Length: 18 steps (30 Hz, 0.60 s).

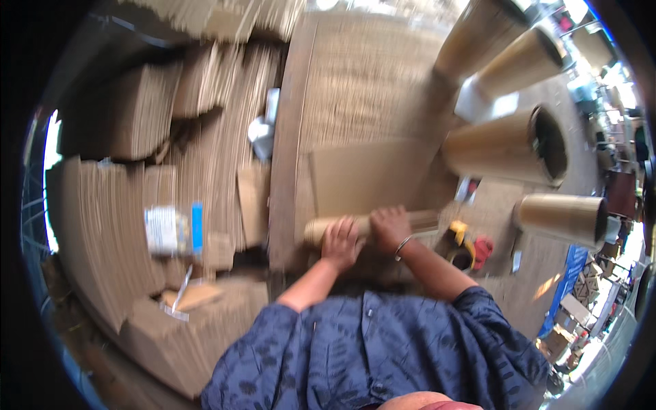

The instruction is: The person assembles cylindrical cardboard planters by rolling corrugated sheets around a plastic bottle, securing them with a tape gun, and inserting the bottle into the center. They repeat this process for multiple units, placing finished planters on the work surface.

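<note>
A tan cardboard roll (316,230) lies crosswise on the near part of a brown wooden table (369,75). My left hand (344,240) is curled over the roll's left part, fingers pointing away from me. Close beside it, my right hand (391,229) grips the roll further right, with a bracelet on the wrist. The roll's right end (425,220) sticks out past that hand and looks layered, though blurred. Just beyond the roll, a flat cardboard sheet (369,174) rests on the table; whether it joins the roll I cannot tell.
Several wide cardboard tubes (492,147) lie or stand on the right. Nearer is a yellow and red tape dispenser (471,247). Stacked flat cardboard (102,232) fills the left, with a clear plastic packet (171,229) on it. A small white and grey object (262,133) sits by the table's left edge.
</note>
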Available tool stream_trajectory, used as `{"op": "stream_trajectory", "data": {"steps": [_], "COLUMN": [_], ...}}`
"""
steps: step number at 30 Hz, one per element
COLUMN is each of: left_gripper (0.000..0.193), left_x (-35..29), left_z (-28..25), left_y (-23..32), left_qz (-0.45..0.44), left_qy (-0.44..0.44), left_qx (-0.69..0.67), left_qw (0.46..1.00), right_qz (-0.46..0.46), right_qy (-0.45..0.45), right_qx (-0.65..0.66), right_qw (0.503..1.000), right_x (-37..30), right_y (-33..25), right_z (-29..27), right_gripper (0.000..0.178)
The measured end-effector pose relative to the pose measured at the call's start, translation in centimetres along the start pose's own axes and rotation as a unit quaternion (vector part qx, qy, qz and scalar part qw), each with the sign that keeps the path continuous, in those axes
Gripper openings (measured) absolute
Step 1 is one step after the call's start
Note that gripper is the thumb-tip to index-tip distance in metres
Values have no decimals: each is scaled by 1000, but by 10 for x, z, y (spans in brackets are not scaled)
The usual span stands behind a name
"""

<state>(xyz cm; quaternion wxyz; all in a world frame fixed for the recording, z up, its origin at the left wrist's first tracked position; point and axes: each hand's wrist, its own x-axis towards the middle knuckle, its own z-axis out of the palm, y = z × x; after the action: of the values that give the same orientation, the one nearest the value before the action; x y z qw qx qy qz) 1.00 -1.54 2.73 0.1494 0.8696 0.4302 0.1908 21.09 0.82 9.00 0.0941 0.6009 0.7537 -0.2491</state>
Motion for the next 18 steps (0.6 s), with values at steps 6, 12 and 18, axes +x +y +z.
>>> {"op": "stream_trajectory", "data": {"steps": [6,12,18], "left_gripper": [23,33,26], "left_x": [72,111,183], "left_z": [-4,12,6], "left_y": [-25,-27,-41], "left_qz": [27,-9,-75], "left_qy": [-44,82,-96], "left_qx": [31,59,107], "left_qw": [998,995,987], "right_qz": [18,96,120], "right_qy": [339,266,400], "right_qx": [36,38,-21], "right_qw": [940,959,909], "right_x": [-26,72,101], "right_y": [15,78,87], "right_z": [36,-2,-15], "right_gripper": [57,39,34]}}
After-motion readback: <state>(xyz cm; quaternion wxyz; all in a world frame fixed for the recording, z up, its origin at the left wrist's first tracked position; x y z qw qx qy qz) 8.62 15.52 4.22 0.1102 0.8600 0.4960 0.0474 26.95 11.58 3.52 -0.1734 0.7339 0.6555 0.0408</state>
